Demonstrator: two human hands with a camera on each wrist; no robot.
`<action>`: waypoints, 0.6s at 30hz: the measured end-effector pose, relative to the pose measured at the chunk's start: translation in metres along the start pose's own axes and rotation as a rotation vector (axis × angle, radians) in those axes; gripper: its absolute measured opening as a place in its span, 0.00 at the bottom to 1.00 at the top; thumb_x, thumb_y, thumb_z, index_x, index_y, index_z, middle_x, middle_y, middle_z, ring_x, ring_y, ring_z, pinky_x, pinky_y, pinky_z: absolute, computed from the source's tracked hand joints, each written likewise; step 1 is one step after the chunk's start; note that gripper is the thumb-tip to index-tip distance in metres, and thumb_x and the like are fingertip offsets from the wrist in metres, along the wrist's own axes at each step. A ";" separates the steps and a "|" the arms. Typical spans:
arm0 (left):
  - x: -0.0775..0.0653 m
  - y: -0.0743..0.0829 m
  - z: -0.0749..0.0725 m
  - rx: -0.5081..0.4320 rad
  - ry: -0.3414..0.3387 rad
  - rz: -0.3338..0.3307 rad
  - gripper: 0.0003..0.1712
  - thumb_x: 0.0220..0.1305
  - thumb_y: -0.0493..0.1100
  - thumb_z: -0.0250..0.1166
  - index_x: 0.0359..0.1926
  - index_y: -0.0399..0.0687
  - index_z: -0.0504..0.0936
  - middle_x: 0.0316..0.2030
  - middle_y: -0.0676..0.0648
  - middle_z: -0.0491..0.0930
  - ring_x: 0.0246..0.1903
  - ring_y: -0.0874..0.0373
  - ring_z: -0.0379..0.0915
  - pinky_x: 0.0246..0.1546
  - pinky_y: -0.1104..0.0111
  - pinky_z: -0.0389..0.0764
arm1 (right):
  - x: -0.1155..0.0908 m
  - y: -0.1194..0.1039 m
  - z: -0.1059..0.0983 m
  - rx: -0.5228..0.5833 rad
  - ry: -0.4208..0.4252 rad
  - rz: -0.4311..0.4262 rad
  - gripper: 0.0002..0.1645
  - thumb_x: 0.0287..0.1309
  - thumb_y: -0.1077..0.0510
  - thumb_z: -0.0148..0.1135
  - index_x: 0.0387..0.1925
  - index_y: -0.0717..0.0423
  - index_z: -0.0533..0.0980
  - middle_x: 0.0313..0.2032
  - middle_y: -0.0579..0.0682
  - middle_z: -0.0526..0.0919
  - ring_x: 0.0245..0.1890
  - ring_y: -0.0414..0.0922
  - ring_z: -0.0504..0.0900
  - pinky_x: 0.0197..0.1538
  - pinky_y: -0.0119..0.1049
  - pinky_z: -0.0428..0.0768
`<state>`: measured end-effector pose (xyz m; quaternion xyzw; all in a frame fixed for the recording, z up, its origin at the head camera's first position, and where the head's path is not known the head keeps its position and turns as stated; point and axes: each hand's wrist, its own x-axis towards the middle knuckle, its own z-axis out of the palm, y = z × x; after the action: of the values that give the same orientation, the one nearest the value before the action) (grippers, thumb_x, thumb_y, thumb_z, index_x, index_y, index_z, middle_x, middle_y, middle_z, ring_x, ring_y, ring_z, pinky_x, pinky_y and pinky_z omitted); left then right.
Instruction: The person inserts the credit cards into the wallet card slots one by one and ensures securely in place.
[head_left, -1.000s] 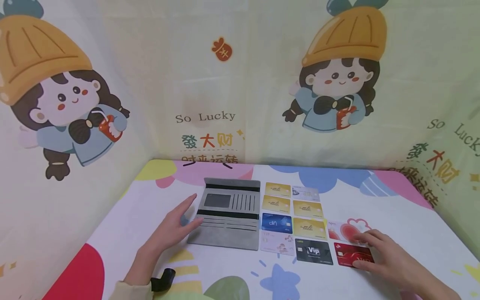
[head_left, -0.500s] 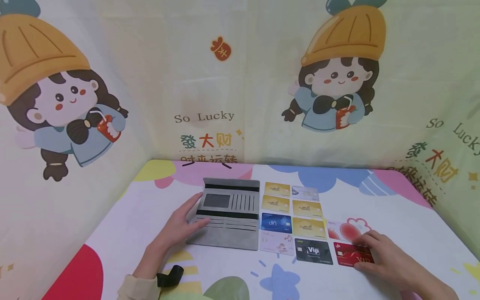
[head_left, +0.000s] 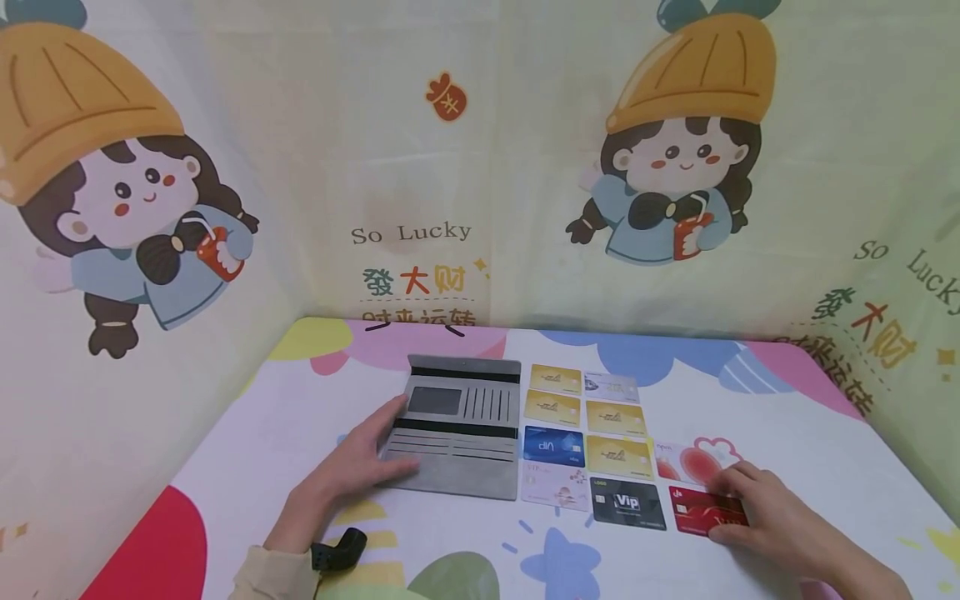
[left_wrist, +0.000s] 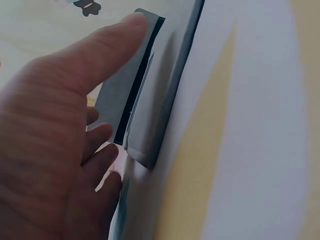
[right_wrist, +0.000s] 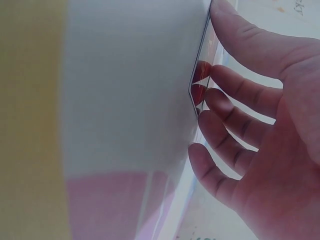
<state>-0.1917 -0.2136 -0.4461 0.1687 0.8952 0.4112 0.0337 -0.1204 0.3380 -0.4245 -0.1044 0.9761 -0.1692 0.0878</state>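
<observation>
A grey open wallet (head_left: 480, 477) lies flat on the table, with card slots and a dark window pocket. My left hand (head_left: 356, 458) is at its left edge, thumb stretched over the lower panel and fingers loosely bent beside the edge, as the left wrist view also shows. At the right, my right hand (head_left: 776, 512) rests over the right end of a red card (head_left: 693, 507). Its thumb lies at the near edge and its relaxed fingertips are at the far side, touching the corner of a white card with pink-red circles (head_left: 678, 460). The hand hides the red card's right end.
Between wallet and right hand, several cards lie in columns: gold cards (head_left: 615, 455), a silver card (head_left: 611, 386), a blue card (head_left: 553, 447), a pale pink card (head_left: 553, 486) and a black Vip card (head_left: 627, 504). Printed cloth covers the table (head_left: 562, 567) and walls (head_left: 525, 125).
My left hand has moved right to the wallet's left edge, its thumb lowered over the lower panel. My right hand stays almost still at the red card.
</observation>
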 end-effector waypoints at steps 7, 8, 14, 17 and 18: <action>0.000 -0.004 -0.001 0.103 -0.036 0.042 0.65 0.49 0.63 0.78 0.79 0.47 0.54 0.77 0.42 0.53 0.76 0.42 0.45 0.73 0.45 0.47 | 0.000 0.001 0.000 0.041 -0.008 0.023 0.37 0.39 0.44 0.83 0.48 0.58 0.77 0.42 0.47 0.76 0.45 0.49 0.72 0.43 0.44 0.83; 0.000 -0.004 -0.002 0.121 -0.040 0.050 0.65 0.49 0.63 0.78 0.79 0.45 0.54 0.77 0.42 0.53 0.76 0.42 0.44 0.73 0.45 0.45 | 0.000 0.002 0.000 0.051 -0.010 0.023 0.37 0.39 0.45 0.83 0.48 0.58 0.76 0.41 0.46 0.76 0.45 0.48 0.72 0.42 0.41 0.83; 0.001 -0.007 -0.002 0.180 -0.062 0.085 0.65 0.49 0.62 0.78 0.78 0.39 0.54 0.77 0.39 0.53 0.76 0.39 0.44 0.73 0.44 0.42 | 0.000 0.001 -0.001 0.107 -0.013 0.023 0.38 0.40 0.47 0.83 0.50 0.60 0.75 0.41 0.46 0.78 0.44 0.46 0.73 0.41 0.34 0.82; -0.001 -0.008 -0.003 0.173 -0.072 0.077 0.65 0.49 0.62 0.78 0.78 0.39 0.54 0.77 0.39 0.53 0.76 0.37 0.43 0.73 0.43 0.43 | 0.000 0.000 -0.002 0.115 -0.013 0.022 0.40 0.41 0.47 0.83 0.52 0.61 0.75 0.43 0.46 0.78 0.45 0.46 0.73 0.42 0.36 0.83; -0.001 -0.008 -0.004 0.176 -0.074 0.078 0.65 0.49 0.62 0.77 0.78 0.39 0.54 0.77 0.38 0.53 0.75 0.36 0.43 0.72 0.42 0.44 | 0.000 0.000 -0.002 0.118 -0.012 0.021 0.39 0.41 0.48 0.82 0.53 0.62 0.75 0.43 0.47 0.78 0.45 0.47 0.73 0.42 0.37 0.83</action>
<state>-0.1935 -0.2215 -0.4499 0.2208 0.9188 0.3254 0.0356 -0.1206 0.3390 -0.4227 -0.0900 0.9649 -0.2247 0.1015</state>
